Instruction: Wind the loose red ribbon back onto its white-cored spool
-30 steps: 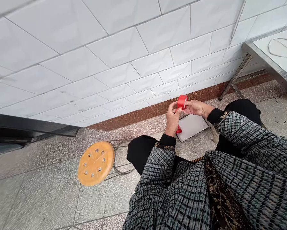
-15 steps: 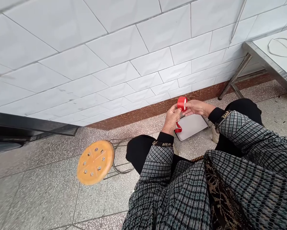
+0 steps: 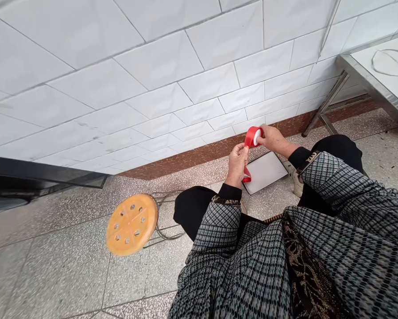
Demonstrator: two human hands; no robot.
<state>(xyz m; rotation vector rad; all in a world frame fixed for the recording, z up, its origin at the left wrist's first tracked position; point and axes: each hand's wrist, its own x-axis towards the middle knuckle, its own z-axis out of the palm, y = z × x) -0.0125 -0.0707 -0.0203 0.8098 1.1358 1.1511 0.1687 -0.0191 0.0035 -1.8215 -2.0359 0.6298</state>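
A roll of red ribbon with a white core is held up in front of me by my right hand, whose fingers are closed on the roll's right side. My left hand pinches the unwound strip just below the roll, thumb against fingers. The loose end of the ribbon hangs curled beneath my left hand. Under both hands, a flat light-grey board with dark edges lies on the floor between my feet.
An orange round stool with holes in its seat lies tipped over at my left. A metal-framed table bearing a loop of wire stands at the right. The white tiled wall rises ahead; a dark object is at far left.
My right hand has moved slightly up and right with the roll, away from my left hand. A longer stretch of ribbon now shows between them.
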